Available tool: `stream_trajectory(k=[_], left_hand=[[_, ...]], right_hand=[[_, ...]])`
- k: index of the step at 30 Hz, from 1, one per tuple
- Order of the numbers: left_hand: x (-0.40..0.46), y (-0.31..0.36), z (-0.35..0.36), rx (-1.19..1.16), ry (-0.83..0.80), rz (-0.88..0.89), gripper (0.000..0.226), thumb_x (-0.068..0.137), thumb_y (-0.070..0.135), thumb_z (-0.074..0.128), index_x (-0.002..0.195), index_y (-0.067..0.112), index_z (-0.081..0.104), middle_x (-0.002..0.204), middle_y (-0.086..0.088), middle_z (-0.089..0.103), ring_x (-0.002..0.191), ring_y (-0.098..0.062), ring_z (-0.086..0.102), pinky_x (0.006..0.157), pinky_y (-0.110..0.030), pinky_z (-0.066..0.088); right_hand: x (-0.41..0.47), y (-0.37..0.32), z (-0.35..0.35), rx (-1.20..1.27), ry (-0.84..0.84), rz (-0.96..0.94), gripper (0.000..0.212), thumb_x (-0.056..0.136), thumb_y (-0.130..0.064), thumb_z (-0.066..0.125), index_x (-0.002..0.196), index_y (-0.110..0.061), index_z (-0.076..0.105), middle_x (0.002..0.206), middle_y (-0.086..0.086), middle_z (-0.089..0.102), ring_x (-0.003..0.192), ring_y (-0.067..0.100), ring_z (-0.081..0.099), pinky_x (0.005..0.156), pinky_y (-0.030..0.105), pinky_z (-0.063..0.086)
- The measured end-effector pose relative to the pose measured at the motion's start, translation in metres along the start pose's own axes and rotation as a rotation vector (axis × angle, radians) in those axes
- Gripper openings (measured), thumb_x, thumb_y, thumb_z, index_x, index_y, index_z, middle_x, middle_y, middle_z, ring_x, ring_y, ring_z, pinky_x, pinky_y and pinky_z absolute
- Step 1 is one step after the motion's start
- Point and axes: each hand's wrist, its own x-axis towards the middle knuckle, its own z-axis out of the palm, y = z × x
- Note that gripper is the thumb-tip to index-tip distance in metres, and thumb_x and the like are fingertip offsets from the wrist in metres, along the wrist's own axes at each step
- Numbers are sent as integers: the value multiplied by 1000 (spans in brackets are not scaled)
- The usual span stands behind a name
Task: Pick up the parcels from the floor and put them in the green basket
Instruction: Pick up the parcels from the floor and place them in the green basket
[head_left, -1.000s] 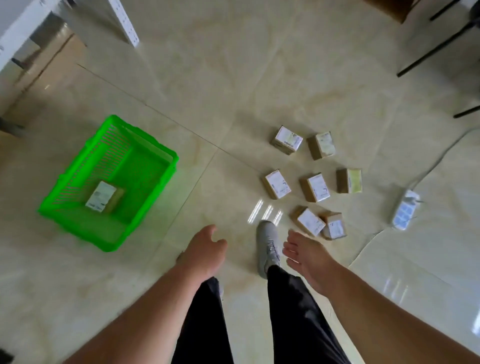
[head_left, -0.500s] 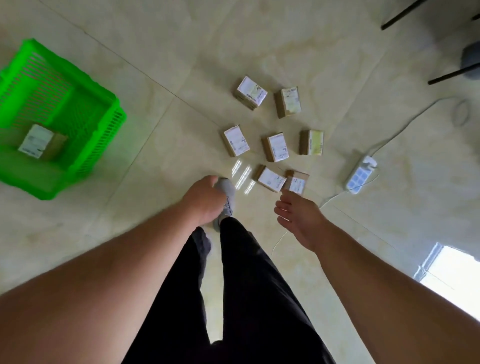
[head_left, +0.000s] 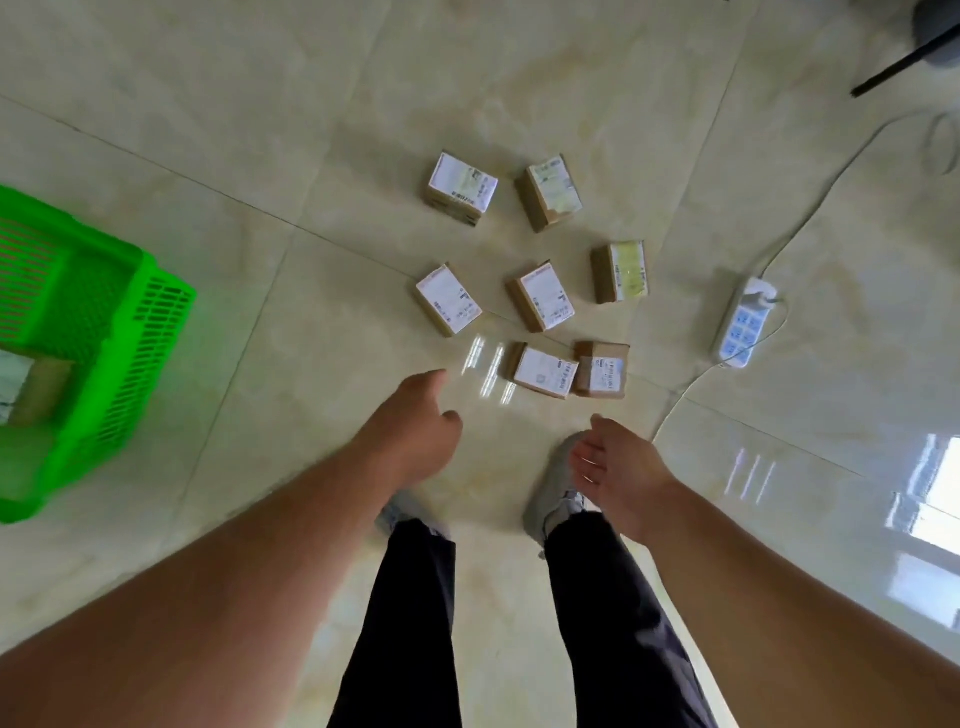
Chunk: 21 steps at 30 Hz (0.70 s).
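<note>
Several small cardboard parcels with white labels lie on the tiled floor ahead of me. The nearest parcel (head_left: 543, 370) lies against another parcel (head_left: 601, 370). Farther off lie a left parcel (head_left: 448, 299), a middle parcel (head_left: 543, 296) and others. The green basket (head_left: 130, 332) stands at the left edge with one parcel (head_left: 31, 382) inside. My left hand (head_left: 415, 436) reaches forward, empty, short of the nearest parcel. My right hand (head_left: 618, 467) hangs open, palm inward, holding nothing.
A white power strip (head_left: 740, 325) with its cable lies right of the parcels. My two grey shoes (head_left: 553, 491) stand below my hands. A black chair leg (head_left: 904, 60) crosses the top right corner. Window glare shines on the floor at right.
I have stepped closer and the view swung right: the parcels look larger and the basket slid to the left edge. Both hands have moved forward toward the parcels, still empty.
</note>
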Motion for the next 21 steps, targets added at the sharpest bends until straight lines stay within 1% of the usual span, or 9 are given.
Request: stream_trajectory(k=[3, 6, 8, 10, 11, 14, 17, 19, 21], left_hand=[[48, 7, 32, 57, 25, 37, 67, 92, 36, 45, 157, 30, 30, 164, 4, 31, 144, -20, 40, 112, -32, 32], [110, 18, 75, 103, 31, 79, 64, 94, 33, 44, 157, 31, 30, 165, 6, 29, 144, -20, 40, 115, -36, 35], [154, 23, 108, 149, 26, 123, 63, 95, 29, 44, 157, 28, 31, 164, 4, 31, 144, -20, 40, 115, -35, 36], [199, 28, 141, 210, 35, 180, 60, 96, 24, 46, 155, 24, 36, 161, 1, 37, 144, -20, 40, 113, -32, 33], [220, 29, 157, 246, 42, 203, 58, 96, 21, 47, 153, 22, 38, 159, 0, 40, 143, -21, 41, 112, -31, 34], [278, 26, 197, 397, 36, 257, 58, 96, 20, 48, 153, 16, 36, 159, -1, 38, 143, -23, 38, 115, -37, 36], [320, 19, 225, 556, 16, 294, 59, 95, 19, 50, 152, 14, 35, 160, -3, 34, 144, -23, 34, 112, -39, 35], [337, 16, 235, 608, 28, 313, 60, 93, 19, 53, 150, 13, 37, 158, -4, 36, 142, -23, 35, 111, -38, 35], [348, 14, 240, 645, 49, 325, 60, 91, 18, 55, 149, 14, 40, 153, -4, 42, 138, -23, 40, 109, -36, 37]], right_hand=[[59, 4, 4, 79, 11, 58, 14, 94, -19, 59, 84, -11, 53, 80, 12, 48, 68, 23, 46, 61, 29, 35], [131, 11, 3, 136, 6, 109, 13, 92, -16, 59, 82, -10, 54, 83, 16, 50, 69, 24, 48, 60, 28, 37], [182, 18, 3, 204, 7, 129, 17, 90, -14, 61, 96, 2, 61, 94, 22, 58, 81, 31, 58, 75, 34, 53], [233, 24, 3, 283, 27, 164, 32, 91, -16, 60, 111, 9, 61, 117, 29, 67, 109, 39, 68, 100, 45, 52], [256, 26, 5, 314, 23, 175, 28, 92, -17, 60, 109, 6, 62, 127, 27, 65, 118, 39, 64, 101, 46, 52], [321, 35, 11, 395, 4, 224, 28, 94, -17, 59, 117, -1, 61, 133, 22, 61, 114, 31, 64, 90, 40, 53], [364, 44, 19, 467, -56, 269, 42, 96, -15, 56, 135, 1, 52, 139, 19, 55, 116, 31, 60, 101, 41, 49], [379, 46, 25, 502, -110, 295, 40, 96, -14, 56, 133, 1, 52, 139, 19, 53, 117, 31, 59, 105, 42, 47], [387, 47, 30, 530, -146, 316, 33, 95, -11, 55, 127, 0, 54, 147, 22, 47, 133, 35, 50, 110, 42, 44]])
